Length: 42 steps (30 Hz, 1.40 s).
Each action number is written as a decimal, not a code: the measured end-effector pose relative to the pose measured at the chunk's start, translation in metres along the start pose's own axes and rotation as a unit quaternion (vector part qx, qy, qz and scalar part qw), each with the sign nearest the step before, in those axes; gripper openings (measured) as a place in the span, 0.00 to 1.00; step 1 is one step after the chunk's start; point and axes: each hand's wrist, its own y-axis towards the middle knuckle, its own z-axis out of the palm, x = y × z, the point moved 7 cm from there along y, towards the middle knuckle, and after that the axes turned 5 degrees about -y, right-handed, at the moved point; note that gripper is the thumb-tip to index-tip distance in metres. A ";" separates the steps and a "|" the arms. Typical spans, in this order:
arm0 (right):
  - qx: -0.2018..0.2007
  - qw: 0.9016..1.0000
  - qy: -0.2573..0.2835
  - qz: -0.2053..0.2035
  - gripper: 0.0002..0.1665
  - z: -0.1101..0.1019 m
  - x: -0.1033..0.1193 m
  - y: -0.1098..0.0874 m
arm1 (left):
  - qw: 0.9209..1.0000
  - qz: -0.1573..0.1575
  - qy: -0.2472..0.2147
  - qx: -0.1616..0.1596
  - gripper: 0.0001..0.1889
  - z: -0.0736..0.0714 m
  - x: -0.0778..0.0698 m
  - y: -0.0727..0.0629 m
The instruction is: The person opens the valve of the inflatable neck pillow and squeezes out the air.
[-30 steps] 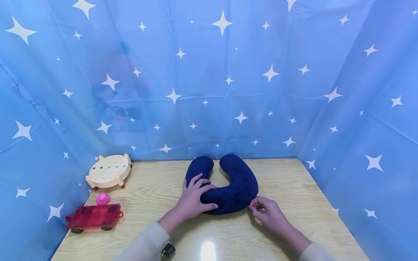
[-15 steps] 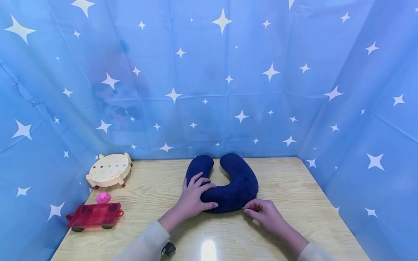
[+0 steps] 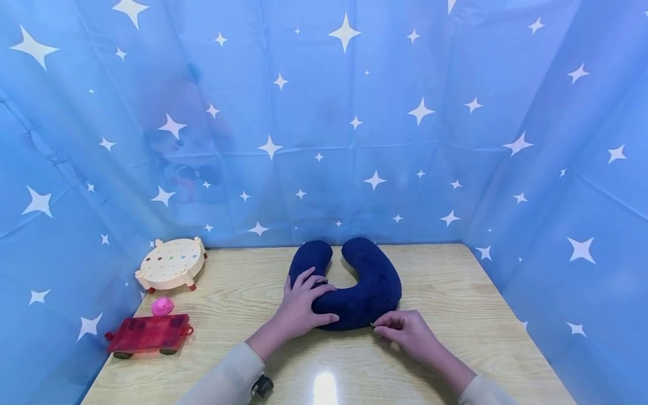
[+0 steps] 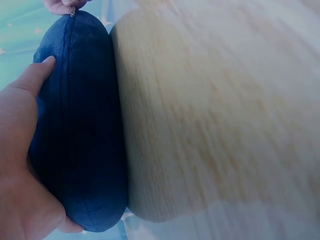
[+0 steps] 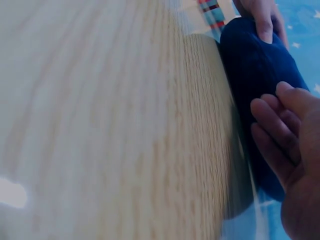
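A dark blue U-shaped neck pillow (image 3: 372,287) lies on the table with its opening away from me. My left hand (image 3: 304,304) grips its left part, fingers spread over the top and thumb against the near side. Along that near side runs a zip (image 4: 66,90), mostly closed up in the left wrist view. At the pillow's near right edge my right hand (image 3: 407,332) pinches the small metal zip pull (image 4: 72,10) between thumb and forefinger. The right wrist view shows its other fingers (image 5: 272,127) curled loosely beside the pillow.
On the left of the wooden table (image 3: 243,270) stand a cream round pegboard stool (image 3: 172,263) on short legs, a small pink toy (image 3: 162,306) and a transparent red toy wagon (image 3: 150,334). Blue star-patterned curtains (image 3: 324,124) enclose the back and sides.
My right hand has drawn the zip pull leftward along the pillow's near edge. The left hand and the pillow have stayed in place.
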 end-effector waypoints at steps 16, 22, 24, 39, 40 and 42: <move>0.029 0.999 0.024 0.012 0.03 0.014 0.005 0.004 | 1.000 0.007 0.006 -0.009 0.29 0.001 0.000 0.000; 0.040 0.999 0.020 0.016 0.03 0.022 0.007 0.006 | 1.000 0.005 0.009 -0.008 0.30 0.002 0.001 0.000; 0.044 0.999 0.020 0.013 0.04 0.024 0.009 0.008 | 1.000 0.007 0.011 -0.010 0.30 0.003 0.002 0.000; 0.072 0.996 0.045 0.000 0.07 0.038 0.023 0.015 | 1.000 0.010 0.011 -0.017 0.29 0.004 0.003 0.000; 0.071 0.996 0.044 0.002 0.06 0.038 0.023 0.015 | 1.000 0.010 0.010 -0.017 0.30 0.004 0.004 0.001; 0.071 0.997 0.042 0.006 0.06 0.040 0.023 0.016 | 1.000 0.011 0.012 -0.019 0.29 0.004 0.004 0.000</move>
